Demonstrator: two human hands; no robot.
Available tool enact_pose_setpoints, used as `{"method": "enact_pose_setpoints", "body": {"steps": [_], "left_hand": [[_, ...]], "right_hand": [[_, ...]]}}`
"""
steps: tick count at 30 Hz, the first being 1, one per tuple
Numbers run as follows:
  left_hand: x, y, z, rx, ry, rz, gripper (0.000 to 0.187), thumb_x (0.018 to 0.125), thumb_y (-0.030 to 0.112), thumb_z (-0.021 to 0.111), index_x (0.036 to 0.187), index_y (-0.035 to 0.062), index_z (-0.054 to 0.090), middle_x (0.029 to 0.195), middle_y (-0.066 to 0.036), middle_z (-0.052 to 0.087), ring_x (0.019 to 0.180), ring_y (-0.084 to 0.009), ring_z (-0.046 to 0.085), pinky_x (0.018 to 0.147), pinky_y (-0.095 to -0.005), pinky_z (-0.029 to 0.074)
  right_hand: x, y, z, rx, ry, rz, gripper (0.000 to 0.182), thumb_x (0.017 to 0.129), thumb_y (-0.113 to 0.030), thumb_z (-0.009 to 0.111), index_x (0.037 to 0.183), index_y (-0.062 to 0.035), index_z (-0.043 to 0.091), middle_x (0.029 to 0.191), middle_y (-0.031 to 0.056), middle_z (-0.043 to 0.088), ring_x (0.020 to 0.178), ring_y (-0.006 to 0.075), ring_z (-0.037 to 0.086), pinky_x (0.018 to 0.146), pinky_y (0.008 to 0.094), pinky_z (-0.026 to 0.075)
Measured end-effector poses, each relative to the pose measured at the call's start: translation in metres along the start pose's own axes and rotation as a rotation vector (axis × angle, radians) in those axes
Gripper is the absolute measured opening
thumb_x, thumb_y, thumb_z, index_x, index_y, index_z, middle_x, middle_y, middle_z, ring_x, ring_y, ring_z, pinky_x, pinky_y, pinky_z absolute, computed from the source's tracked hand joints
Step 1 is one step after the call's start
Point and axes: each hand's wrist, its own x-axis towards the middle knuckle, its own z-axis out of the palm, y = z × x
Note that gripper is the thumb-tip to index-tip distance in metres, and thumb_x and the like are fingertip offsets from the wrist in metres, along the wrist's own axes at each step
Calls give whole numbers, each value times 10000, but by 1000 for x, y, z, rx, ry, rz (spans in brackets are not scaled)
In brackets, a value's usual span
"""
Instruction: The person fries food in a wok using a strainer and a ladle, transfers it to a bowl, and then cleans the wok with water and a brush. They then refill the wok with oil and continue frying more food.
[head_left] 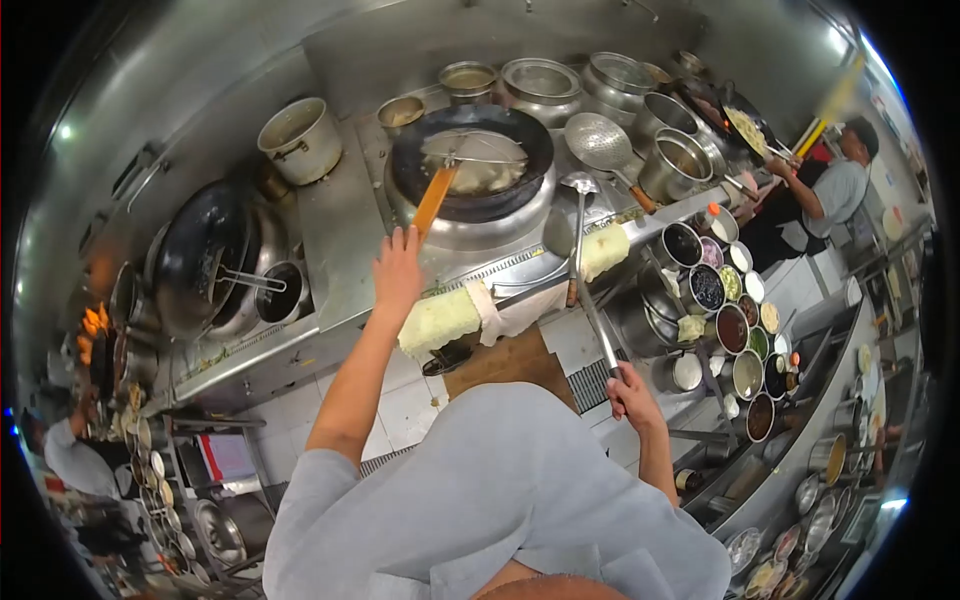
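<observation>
My left hand (pixel 398 268) is closed around the end of the flat wooden handle of a skimmer (pixel 436 202). The skimmer's round head lies inside a black wok (pixel 404 160) on the range, over pale, cloudy contents that I cannot make out. Low on the right, my right hand (pixel 637 398) grips a long metal ladle (pixel 597 322). Its shaft slants up to the stove's front edge, where a rounded head seems to rest. Beside it lies another ladle (pixel 579 222) with a wooden handle end. A perforated strainer (pixel 598 142) sits right of the wok.
Metal pots (pixel 540 80) line the back. Another black wok (pixel 205 255) stands left, near a white pot (pixel 300 145). Folded cloths (pixel 440 320) hang on the front rail. Seasoning containers (pixel 732 328) crowd the right. A person (pixel 835 185) handles a pan at far right; flames (pixel 93 325) rise far left.
</observation>
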Motion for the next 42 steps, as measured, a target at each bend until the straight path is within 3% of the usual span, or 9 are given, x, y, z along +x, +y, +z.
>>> {"method": "enact_pose_setpoints", "body": {"steps": [6,12,14,16,19,22,23,28,42], "left_hand": [[48,-22,23,-108,-249,-158,583,809,86,574,1368,83,406,1252,-200,501,1005,-409,580,815,-493,497],[61,-42,-12,-761,-204,-344,605,784,25,492,1380,90,402,1129,-248,596,1032,-370,591,838,-427,474],[62,-60,7,-673,-112,-306,614,816,50,480,1413,137,366,734,-67,532,528,-163,500,466,-336,421],[67,-52,-5,-662,-106,-364,632,810,46,484,1421,137,350,715,-63,531,517,-163,494,470,-335,427],[81,-44,-4,-714,-139,-415,627,796,19,467,1407,102,355,1026,-215,622,838,-334,638,706,-408,494],[87,-22,-12,-849,-308,-594,592,804,13,465,1383,106,382,862,-154,594,570,-236,570,484,-384,446],[87,-15,-8,-950,-330,-647,544,830,6,454,1354,127,374,752,-82,508,459,-139,441,377,-309,362],[95,-4,28,-1557,-439,-807,540,849,-43,459,1325,139,282,758,-78,483,535,-128,469,400,-257,399],[-2,52,-94,-1189,-314,-660,627,829,2,517,1411,98,306,708,-23,444,522,-88,429,404,-226,330]], "right_hand": [[49,-30,-21,34,22,-289,336,906,-153,553,1206,-47,444,686,-11,433,443,72,400,363,224,349],[145,-140,-34,-267,71,-393,451,903,-158,566,1303,-21,409,651,3,461,421,87,420,341,247,316],[193,-171,-40,-398,46,-419,514,893,-163,582,1344,-24,379,660,21,487,418,102,430,345,260,339],[221,-201,-26,-481,41,-370,501,897,-145,572,1349,-52,379,699,17,481,456,88,423,372,253,340],[267,-222,-11,-521,13,-275,492,899,-148,573,1347,-79,382,718,9,483,488,79,425,396,248,347],[294,-232,-4,-315,-86,-132,391,903,-153,578,1263,-118,429,719,5,516,499,72,438,407,239,351],[307,-232,-3,-241,-139,-80,383,901,-151,582,1253,-127,432,720,12,528,502,76,448,408,246,355],[337,-210,9,134,-412,136,217,935,-142,557,1127,-150,456,720,22,525,493,51,422,380,200,306],[221,-199,-59,-370,-429,-242,522,901,-108,561,1389,-125,378,741,-2,481,466,49,403,375,214,308]]}}
